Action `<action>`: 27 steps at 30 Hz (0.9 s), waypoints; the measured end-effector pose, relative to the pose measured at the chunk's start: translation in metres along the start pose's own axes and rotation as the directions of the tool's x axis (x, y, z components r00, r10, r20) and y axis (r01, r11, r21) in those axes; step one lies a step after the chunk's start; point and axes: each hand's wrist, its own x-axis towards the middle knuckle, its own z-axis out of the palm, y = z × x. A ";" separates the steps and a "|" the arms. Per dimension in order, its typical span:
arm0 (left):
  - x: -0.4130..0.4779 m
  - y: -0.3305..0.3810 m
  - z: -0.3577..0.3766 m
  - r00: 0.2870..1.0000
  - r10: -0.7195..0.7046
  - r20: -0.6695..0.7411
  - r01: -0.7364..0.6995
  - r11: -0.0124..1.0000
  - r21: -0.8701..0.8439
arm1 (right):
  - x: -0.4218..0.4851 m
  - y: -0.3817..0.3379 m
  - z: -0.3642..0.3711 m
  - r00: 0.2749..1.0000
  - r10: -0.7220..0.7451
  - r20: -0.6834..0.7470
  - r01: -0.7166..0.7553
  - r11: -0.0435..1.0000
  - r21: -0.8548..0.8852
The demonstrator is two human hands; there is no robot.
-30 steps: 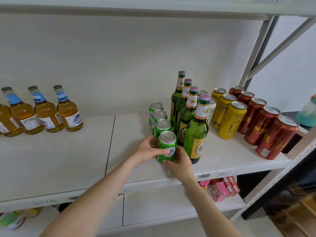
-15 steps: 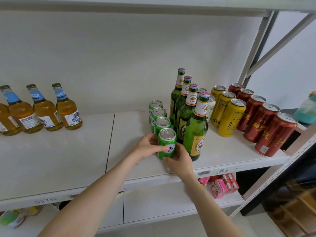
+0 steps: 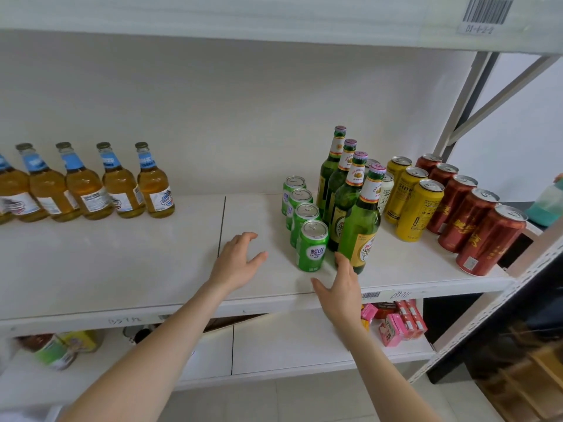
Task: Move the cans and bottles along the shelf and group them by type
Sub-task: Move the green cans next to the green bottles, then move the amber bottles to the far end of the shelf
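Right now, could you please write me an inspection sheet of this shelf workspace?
Surface: white shelf, two boards, one seam.
Job's things: four green cans, four green bottles, three yellow cans, five red cans in rows at right; amber bottles at left.
Clutter: pink cartons on the lower shelf.
Hands: left hand open, holds nothing; right hand open by the front green bottle, contact unclear.
Cables: nothing seen.
Surroundings: barcode label on the shelf above; grey frame post at right.

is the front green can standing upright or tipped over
Upright. The front green can stands on its base on the shelf, its silver top facing up.
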 end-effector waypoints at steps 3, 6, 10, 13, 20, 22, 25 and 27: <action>-0.025 -0.006 -0.019 0.995 0.104 -0.014 -0.098 0.973 0.208 | -0.015 -0.014 -0.004 1.000 -0.021 0.019 0.023 0.991 -0.132; -0.043 -0.012 -0.034 0.989 0.146 0.027 -0.143 0.895 0.423 | -0.029 -0.028 -0.004 0.997 -0.037 0.063 0.051 0.970 -0.236; -0.064 -0.022 -0.047 0.985 0.159 0.070 -0.171 0.828 0.534 | -0.044 -0.047 0.001 0.992 -0.068 0.106 0.102 0.931 -0.349; -0.076 -0.032 -0.054 0.984 0.159 0.080 -0.175 0.784 0.595 | -0.053 -0.059 0.007 0.987 -0.081 0.139 0.131 0.904 -0.406; -0.097 -0.069 -0.074 0.987 0.126 0.098 -0.160 0.752 0.639 | -0.074 -0.095 0.035 0.985 -0.088 0.151 0.150 0.868 -0.473; -0.102 -0.085 -0.084 0.987 0.116 0.108 -0.158 0.749 0.643 | -0.081 -0.108 0.046 0.985 -0.091 0.145 0.151 0.861 -0.485; -0.105 -0.112 -0.107 0.986 0.110 0.123 -0.164 0.734 0.659 | -0.095 -0.134 0.068 0.987 -0.093 0.129 0.145 0.859 -0.492; -0.104 -0.131 -0.125 0.983 0.121 0.136 -0.181 0.716 0.674 | -0.104 -0.152 0.084 0.988 -0.086 0.124 0.137 0.860 -0.491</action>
